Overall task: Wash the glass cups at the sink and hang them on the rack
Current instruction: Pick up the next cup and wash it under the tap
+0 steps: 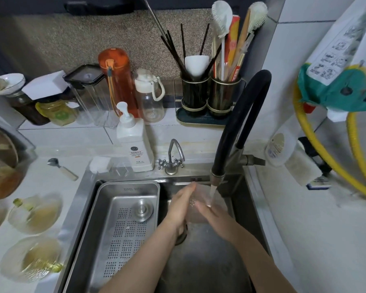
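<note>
Steel sink point(199, 271), white tiled counter around it; black faucet point(217, 176) at 1 o'clock running water. Glass cup point(199, 205) sits under the stream, clear, blurred, nearly see-through, wet. Left hand point(181, 205) and right hand point(213, 214) press flat against its sides, fingers extended.

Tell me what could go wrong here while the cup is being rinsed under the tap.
1. The glass cup is wet and held between the left hand and right hand above the steel sink; a slip could crack it.
2. The black faucet spout hangs just above the cup; lifting carelessly could knock the rim against it.
</note>
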`<state>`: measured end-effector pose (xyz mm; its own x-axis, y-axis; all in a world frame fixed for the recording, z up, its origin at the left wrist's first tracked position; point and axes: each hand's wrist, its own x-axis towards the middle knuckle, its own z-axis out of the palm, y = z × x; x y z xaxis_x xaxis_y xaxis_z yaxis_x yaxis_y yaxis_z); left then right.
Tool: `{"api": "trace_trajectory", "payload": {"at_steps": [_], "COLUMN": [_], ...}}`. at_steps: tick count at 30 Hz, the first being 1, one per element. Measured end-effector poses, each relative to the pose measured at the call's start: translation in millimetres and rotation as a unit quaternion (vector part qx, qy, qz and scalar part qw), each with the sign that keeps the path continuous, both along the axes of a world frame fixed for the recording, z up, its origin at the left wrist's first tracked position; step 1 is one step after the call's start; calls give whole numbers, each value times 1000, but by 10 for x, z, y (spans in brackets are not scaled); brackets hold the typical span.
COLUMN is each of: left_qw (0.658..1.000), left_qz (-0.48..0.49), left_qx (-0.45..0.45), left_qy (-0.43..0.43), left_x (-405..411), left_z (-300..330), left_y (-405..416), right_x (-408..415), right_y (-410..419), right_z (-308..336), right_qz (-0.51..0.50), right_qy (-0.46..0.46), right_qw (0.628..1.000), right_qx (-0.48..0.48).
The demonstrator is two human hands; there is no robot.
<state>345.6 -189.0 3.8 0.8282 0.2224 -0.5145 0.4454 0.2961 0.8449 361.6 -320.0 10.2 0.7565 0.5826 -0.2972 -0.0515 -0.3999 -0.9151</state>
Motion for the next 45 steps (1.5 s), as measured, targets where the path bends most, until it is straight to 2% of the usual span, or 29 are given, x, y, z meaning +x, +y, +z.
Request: {"api": "trace_trajectory", "payload": {"at_steps": [2,5,10,13,15,18,20,26,30,33,36,41,43,45], "left_qw": [1000,1000,987,984,987,994,996,999,999,1000,1000,999,997,995], "left_qz": [-3,-19,-115,-95,-54,-48,-50,-8,2,-2,-2,-21,-44,-62], "left_qx": [8,-7,-9,25,47,16,-4,-5,-36,-24,-24,-41,-47,-73], "left_qy": [1,-12,-115,-151,-143,-95,-79,-43,-20,9,11,19,30,6], "left_x": [8,27,-65,-95,-48,10,-7,22,47,37,75,101,54,-8], "left_z": [41,57,-2,-1,18,40,36,19,3,-55,-37,-7,11,-18], "left_y": [-42,-52,53,51,51,73,68,9,69,34,38,134,135,142], "right_x": [50,60,61,46,34,45,69,86,16,35,50,12,16,36], "right_y": [-6,-20,-35,7,28,-20,-50,20,-28,7,85,-15,-34,-1], "right_z": [23,61,112,134,113,114,115,8,6,32,94,-34,-67,-64], "right_qz": [-40,-25,-93,-104,-102,-8,47,-7,39,28,-7,89,61,5], "right_qy": [29,76,149,171,173,103,79,95,-43,-108,-120,-175,-158,-103], "right_qw": [998,992,959,949,953,992,996,995,997,993,992,976,983,995], "right_qx": [45,98,224,243,226,71,-3,38,-52,-45,-28,-99,-70,-14]}}
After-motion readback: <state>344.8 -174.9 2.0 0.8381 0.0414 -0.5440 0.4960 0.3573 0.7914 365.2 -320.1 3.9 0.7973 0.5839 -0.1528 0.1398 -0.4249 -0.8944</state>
